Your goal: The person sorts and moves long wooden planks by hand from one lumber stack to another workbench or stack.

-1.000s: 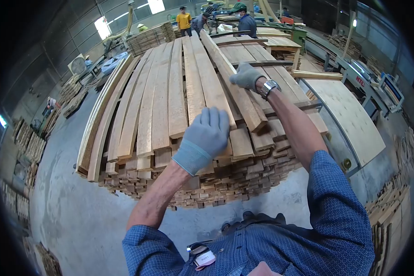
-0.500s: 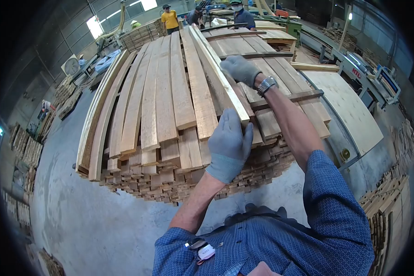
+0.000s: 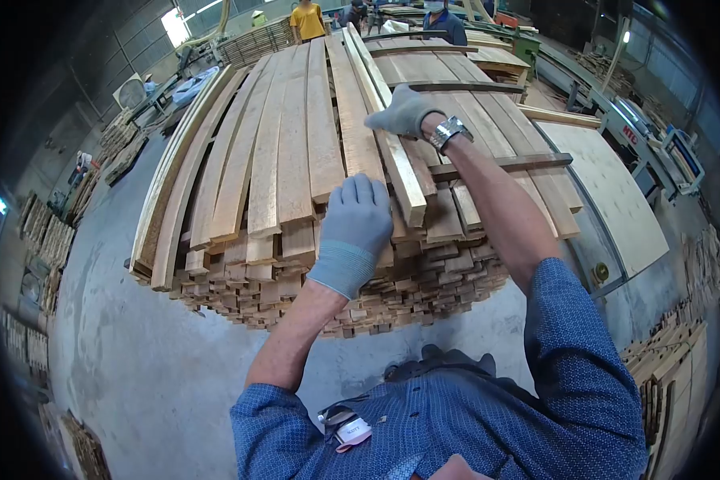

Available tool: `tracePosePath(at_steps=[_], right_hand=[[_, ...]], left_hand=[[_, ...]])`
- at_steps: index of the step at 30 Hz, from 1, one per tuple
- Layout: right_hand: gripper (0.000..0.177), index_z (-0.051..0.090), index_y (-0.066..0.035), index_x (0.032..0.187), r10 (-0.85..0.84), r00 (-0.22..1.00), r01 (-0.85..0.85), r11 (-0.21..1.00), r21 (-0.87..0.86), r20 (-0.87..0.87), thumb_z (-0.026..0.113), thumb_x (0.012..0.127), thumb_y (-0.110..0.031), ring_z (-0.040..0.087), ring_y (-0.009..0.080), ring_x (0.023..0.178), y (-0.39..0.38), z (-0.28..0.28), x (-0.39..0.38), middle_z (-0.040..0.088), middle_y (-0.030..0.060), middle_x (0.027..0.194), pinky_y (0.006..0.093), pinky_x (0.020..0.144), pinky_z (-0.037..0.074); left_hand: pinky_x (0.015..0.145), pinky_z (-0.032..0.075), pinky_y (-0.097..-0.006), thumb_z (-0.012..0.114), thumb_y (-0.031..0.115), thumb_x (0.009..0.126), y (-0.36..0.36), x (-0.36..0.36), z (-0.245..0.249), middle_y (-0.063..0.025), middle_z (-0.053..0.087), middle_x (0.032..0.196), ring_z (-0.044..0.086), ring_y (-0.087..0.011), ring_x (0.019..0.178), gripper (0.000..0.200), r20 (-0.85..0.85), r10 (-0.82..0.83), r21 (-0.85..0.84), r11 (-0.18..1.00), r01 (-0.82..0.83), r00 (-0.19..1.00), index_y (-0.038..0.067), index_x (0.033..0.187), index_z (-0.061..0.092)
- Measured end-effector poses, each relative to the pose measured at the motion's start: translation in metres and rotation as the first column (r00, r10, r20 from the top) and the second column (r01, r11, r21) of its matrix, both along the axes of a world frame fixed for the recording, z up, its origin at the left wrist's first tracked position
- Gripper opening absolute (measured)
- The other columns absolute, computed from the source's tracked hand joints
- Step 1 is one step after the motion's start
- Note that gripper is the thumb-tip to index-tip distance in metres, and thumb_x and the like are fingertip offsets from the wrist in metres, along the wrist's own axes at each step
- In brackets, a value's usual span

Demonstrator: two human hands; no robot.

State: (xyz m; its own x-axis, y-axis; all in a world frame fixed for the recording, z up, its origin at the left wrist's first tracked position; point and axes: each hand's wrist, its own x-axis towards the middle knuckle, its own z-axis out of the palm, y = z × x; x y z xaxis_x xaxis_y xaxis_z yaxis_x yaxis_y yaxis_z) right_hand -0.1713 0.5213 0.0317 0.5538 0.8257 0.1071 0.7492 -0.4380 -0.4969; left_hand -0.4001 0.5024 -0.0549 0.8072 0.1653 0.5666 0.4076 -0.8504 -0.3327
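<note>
My left hand (image 3: 354, 220), in a grey glove, is closed over the near end of a wooden plank (image 3: 352, 120) on top of a stack. Its fingertips rest on the upper face, while the thumb is hidden. Farther up, my gloved right hand (image 3: 410, 114) lies across a narrow board (image 3: 406, 178) standing on edge. The right thumb sticks out toward the plank at the left; the other fingers are partly hidden. Several flat planks (image 3: 294, 136) lie side by side left of my hands.
Dark crosswise strips (image 3: 504, 165) lie over boards on the right. A pale panel (image 3: 608, 192) stands beside the stack, near a machine (image 3: 644, 148). A person in a yellow shirt (image 3: 307, 22) and one in dark blue (image 3: 446, 26) are behind it. More timber piles line the grey floor (image 3: 108, 280).
My left hand has left the narrow board's end and moved left onto the neighbouring plank. My right hand has shifted slightly, its thumb now stretched out leftward.
</note>
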Motion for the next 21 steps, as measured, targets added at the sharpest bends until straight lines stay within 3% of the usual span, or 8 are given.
tracePosePath(at_steps=[4,5,9,13,15,16,18,21], right_hand=[[0.068,0.070,0.013,0.108,0.044,0.999,-0.045,0.998,0.040,0.013,0.074,0.073,-0.045,0.072,0.0396,0.095,0.005,-0.007,0.015,0.072,0.0320,0.105,0.0444,0.084,0.056],[0.067,0.070,0.014,0.107,0.047,0.999,-0.048,0.997,0.057,0.011,0.074,0.073,-0.044,0.072,0.0395,0.094,0.006,-0.010,0.019,0.072,0.0322,0.104,0.0437,0.084,0.057],[0.064,0.071,0.014,0.103,0.036,0.999,-0.036,0.993,0.111,0.005,0.074,0.072,-0.043,0.073,0.0385,0.091,0.002,-0.011,0.014,0.072,0.0322,0.099,0.0424,0.081,0.057],[0.064,0.071,0.013,0.099,0.081,0.996,-0.084,0.982,0.167,0.025,0.073,0.074,-0.046,0.073,0.0379,0.089,0.010,-0.016,0.013,0.073,0.0308,0.095,0.0411,0.081,0.057],[0.067,0.071,0.014,0.099,0.158,0.987,-0.149,0.967,0.208,-0.025,0.073,0.077,-0.049,0.073,0.0391,0.088,0.010,-0.027,0.018,0.072,0.0320,0.096,0.0405,0.081,0.057],[0.048,0.070,0.003,0.086,0.180,0.983,-0.179,0.951,0.253,0.022,0.072,0.089,-0.045,0.060,0.0145,0.060,0.016,-0.033,0.022,0.065,0.0087,0.068,0.0325,0.056,0.049],[0.049,0.067,0.001,0.082,0.204,0.969,-0.163,0.952,0.260,-0.139,0.071,0.091,-0.047,0.055,0.0128,0.057,0.009,-0.034,0.027,0.059,0.0037,0.065,0.0334,0.053,0.045],[0.077,0.069,0.010,0.102,0.127,0.985,-0.106,0.979,0.176,-0.114,0.067,0.086,-0.066,0.067,0.0254,0.077,0.007,-0.029,0.017,0.069,0.0188,0.084,0.0410,0.068,0.053]], left_hand=[[0.063,0.054,-0.0396,0.068,0.009,0.085,0.008,-0.008,0.015,-0.0163,0.063,0.097,0.067,-0.0304,0.083,0.035,0.274,-0.115,-0.160,0.974,0.163,0.955,-0.002,0.117,0.055],[0.055,0.052,-0.0394,0.068,0.007,0.090,0.005,-0.013,0.019,-0.0150,0.063,0.081,0.064,-0.0259,0.063,0.031,0.384,-0.104,-0.261,0.941,0.216,0.918,-0.002,0.118,0.059],[0.053,0.047,-0.0293,0.074,0.006,0.091,-0.034,-0.016,0.032,-0.0129,0.063,0.068,0.058,-0.0120,0.054,0.036,0.704,-0.024,-0.446,0.763,0.468,0.710,-0.003,0.125,0.065],[0.055,0.049,-0.0292,0.074,0.009,0.090,-0.057,-0.003,0.007,-0.0088,0.068,0.075,0.057,-0.0077,0.059,0.041,0.758,-0.028,-0.393,0.778,0.491,0.652,-0.002,0.129,0.063],[0.056,0.050,-0.0359,0.073,0.012,0.090,-0.053,-0.007,0.002,-0.0141,0.068,0.076,0.063,-0.0235,0.059,0.042,0.705,0.039,-0.545,0.668,0.506,0.708,0.001,0.129,0.061],[0.056,0.051,-0.0392,0.073,0.014,0.090,-0.049,-0.009,-0.001,-0.0167,0.068,0.077,0.066,-0.0313,0.059,0.042,0.676,0.072,-0.614,0.604,0.508,0.733,0.003,0.129,0.060],[0.062,0.053,-0.0375,0.073,0.017,0.092,-0.042,-0.013,-0.005,-0.0180,0.070,0.089,0.070,-0.0316,0.071,0.042,0.670,0.004,-0.644,0.501,0.578,0.743,0.001,0.128,0.059],[0.066,0.053,-0.0361,0.075,0.018,0.091,-0.041,-0.014,-0.004,-0.0163,0.069,0.092,0.067,-0.0280,0.076,0.045,0.604,-0.058,-0.671,0.501,0.547,0.795,0.001,0.129,0.059]])
